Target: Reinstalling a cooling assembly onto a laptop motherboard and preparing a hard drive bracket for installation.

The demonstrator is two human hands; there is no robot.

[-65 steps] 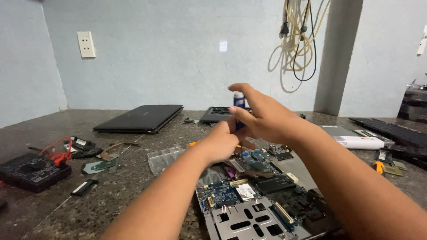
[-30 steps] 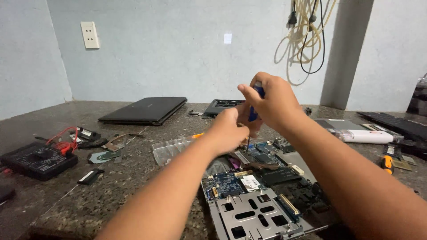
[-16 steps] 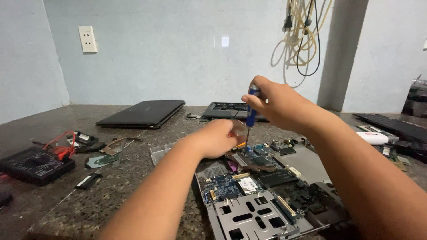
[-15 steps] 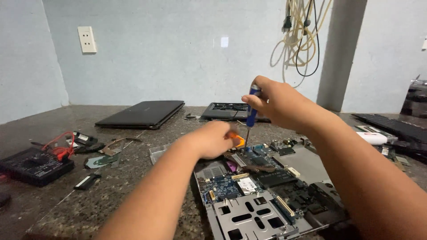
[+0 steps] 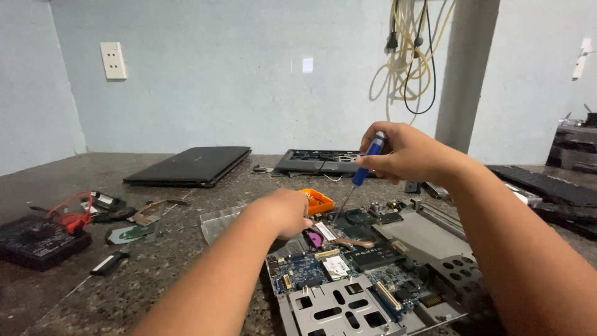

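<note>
An opened laptop chassis [image 5: 429, 239] with its blue circuit board [image 5: 305, 270] lies in front of me on the stone counter. My right hand [image 5: 404, 152] grips a blue-handled screwdriver [image 5: 367, 160], held tilted with its tip down on the board near the middle. My left hand [image 5: 286, 211] rests with curled fingers on the board's left edge, next to a small orange tray [image 5: 318, 200]. I cannot see anything held in the left hand.
A closed black laptop [image 5: 189, 165] and a keyboard part [image 5: 317, 160] lie at the back. A black meter with red leads [image 5: 40, 236] sits at the left, beside small metal parts [image 5: 134, 227]. Cables [image 5: 407, 59] hang on the wall. More keyboards [image 5: 547, 186] lie at the right.
My right hand has lowered the screwdriver from in front of me until its tip meets the board. My left hand has dropped away from the tool onto the board's edge.
</note>
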